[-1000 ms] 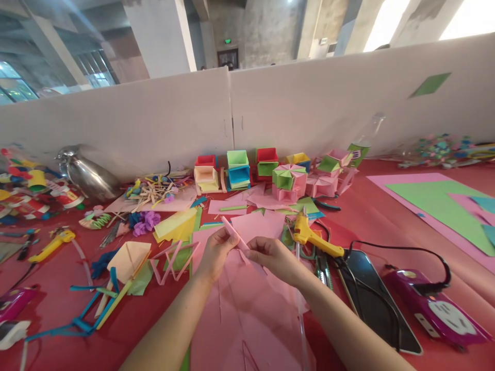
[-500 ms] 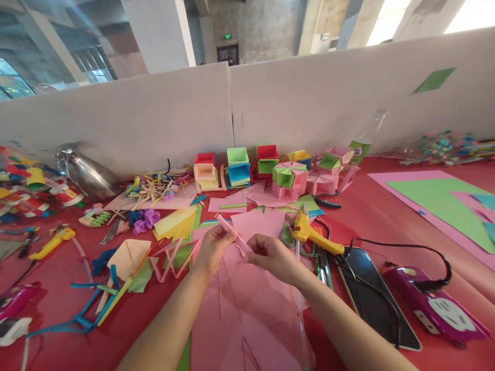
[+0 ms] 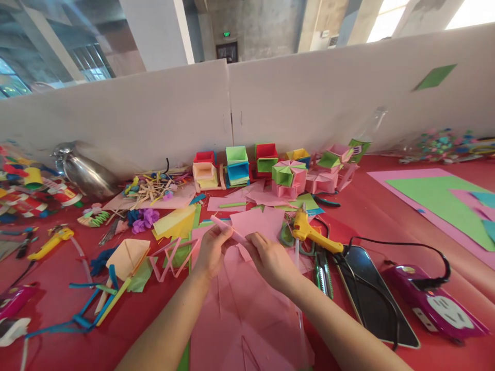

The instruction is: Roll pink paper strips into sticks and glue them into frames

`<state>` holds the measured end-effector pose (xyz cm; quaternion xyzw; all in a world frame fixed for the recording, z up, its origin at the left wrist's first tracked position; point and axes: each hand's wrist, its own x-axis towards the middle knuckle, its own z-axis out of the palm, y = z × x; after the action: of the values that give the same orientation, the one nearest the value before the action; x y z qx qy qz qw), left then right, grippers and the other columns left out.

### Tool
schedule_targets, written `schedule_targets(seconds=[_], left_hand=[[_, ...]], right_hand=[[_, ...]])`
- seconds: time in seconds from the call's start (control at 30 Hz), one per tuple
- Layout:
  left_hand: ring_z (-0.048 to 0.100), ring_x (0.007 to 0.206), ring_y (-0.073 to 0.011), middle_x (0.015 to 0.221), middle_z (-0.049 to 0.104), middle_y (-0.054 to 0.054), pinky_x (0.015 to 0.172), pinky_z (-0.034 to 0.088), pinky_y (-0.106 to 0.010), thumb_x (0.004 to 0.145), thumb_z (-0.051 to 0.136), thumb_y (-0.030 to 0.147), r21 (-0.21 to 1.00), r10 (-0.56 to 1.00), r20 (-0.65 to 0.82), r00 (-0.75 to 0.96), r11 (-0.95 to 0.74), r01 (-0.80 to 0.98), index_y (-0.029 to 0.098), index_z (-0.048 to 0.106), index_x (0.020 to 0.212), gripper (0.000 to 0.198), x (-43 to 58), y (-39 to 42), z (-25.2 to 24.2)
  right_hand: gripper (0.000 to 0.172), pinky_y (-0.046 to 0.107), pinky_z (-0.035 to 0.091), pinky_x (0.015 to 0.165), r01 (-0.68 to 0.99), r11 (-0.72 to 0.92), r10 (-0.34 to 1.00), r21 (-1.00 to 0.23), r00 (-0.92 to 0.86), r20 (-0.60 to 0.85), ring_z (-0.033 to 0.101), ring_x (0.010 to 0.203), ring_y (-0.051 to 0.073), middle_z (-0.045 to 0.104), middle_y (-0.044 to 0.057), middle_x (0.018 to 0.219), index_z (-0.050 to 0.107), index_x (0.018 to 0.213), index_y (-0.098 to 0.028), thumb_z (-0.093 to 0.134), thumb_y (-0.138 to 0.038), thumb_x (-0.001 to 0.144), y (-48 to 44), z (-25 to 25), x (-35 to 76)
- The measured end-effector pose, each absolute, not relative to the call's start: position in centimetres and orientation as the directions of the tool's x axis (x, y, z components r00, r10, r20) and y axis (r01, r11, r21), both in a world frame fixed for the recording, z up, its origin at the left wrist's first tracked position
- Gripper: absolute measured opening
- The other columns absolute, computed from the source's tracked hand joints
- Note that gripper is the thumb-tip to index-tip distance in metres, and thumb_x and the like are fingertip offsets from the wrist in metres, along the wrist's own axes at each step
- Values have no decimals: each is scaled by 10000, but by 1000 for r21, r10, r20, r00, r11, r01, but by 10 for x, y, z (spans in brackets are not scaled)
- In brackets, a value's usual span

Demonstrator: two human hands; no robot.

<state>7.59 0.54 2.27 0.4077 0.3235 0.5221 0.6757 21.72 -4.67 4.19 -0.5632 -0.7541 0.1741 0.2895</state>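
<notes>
A narrow folded strip of pink paper (image 3: 238,238) is held between my two hands, above large pink sheets (image 3: 247,319). My left hand (image 3: 212,248) pinches its left part, and the far end sticks out past the thumb. My right hand (image 3: 267,257) is closed on the right end, with the fingertips bent over it. Below the strip hangs a small pink flap, partly hidden by the right hand. Just right of my right hand lie a yellow glue gun (image 3: 315,234) and a green cutter knife (image 3: 323,273).
Folded paper boxes (image 3: 237,172) and a pink-and-green paper ring (image 3: 289,179) stand along the white partition. On the right lie a phone (image 3: 377,293) under black cables and a purple power strip (image 3: 436,304). Pink zigzag strips (image 3: 175,258) and a metal jug (image 3: 87,170) are at left.
The strip has turned flatter, its left end shifting a little left. My right hand has changed its grip, with the fingers now over the strip's right end.
</notes>
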Motion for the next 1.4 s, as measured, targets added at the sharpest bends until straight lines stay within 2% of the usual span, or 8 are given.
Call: schedule_targets(seconds=[0.23,0.3,0.33,0.4,0.5,0.73,0.97,1.4], left_hand=[[586,725,-134,756,605,-6,701,472,-283,691,670,316,906,970,1,245,102,-410,169,602,809,200,63,14,26],[583,838,-152,886,616,-17,773,463,-314,688,685,293,954,979,111,170,-57,-295,213,577,965,308,52,19,30],[561,932,-168,982,608,-31,827,446,-335,694,685,287,963,959,251,133,-234,-133,232,560,1033,366,47,20,33],[481,1083,-201,1111,579,-48,930,381,-387,734,657,281,781,817,520,251,-573,248,245,591,1031,307,40,21,39],[502,996,-193,976,635,-32,888,397,-367,820,559,246,445,609,549,572,-793,417,243,642,954,158,38,17,44],[543,782,-138,848,576,-19,677,431,-239,846,518,234,508,640,289,712,-733,452,207,639,915,142,45,9,43],[533,812,-142,821,568,-17,709,413,-244,846,519,231,521,664,303,683,-716,465,182,628,850,119,46,6,48],[519,778,-163,780,577,-30,692,413,-275,851,506,231,388,635,347,690,-767,511,161,623,806,143,51,4,50]], right_hand=[[217,251,360,585,831,345,932,-436,-246,268,576,681,161,599,62,812,532,904,-143,337,-235,927,-44,46,226],[216,247,360,576,822,343,936,-455,-257,242,571,649,151,602,53,790,539,883,-143,342,-222,923,-44,48,230],[214,244,363,575,816,345,937,-464,-266,228,569,640,146,605,48,784,542,876,-145,344,-214,921,-44,49,231],[209,236,369,574,802,351,936,-483,-288,203,567,628,136,612,41,777,550,866,-151,354,-205,915,-44,50,233],[221,228,375,570,779,367,929,-509,-330,165,564,617,128,624,32,748,567,830,-165,369,-222,910,-43,50,234],[265,219,414,635,728,401,904,-556,-411,114,592,687,124,658,26,782,610,839,-178,366,-244,918,-42,50,238],[204,247,419,674,733,436,896,-522,-408,175,605,771,161,656,63,866,630,906,-172,454,-273,884,-39,46,241],[228,233,398,622,789,427,904,-441,-378,198,615,722,151,666,62,848,641,910,-166,428,-247,898,-39,45,239]])
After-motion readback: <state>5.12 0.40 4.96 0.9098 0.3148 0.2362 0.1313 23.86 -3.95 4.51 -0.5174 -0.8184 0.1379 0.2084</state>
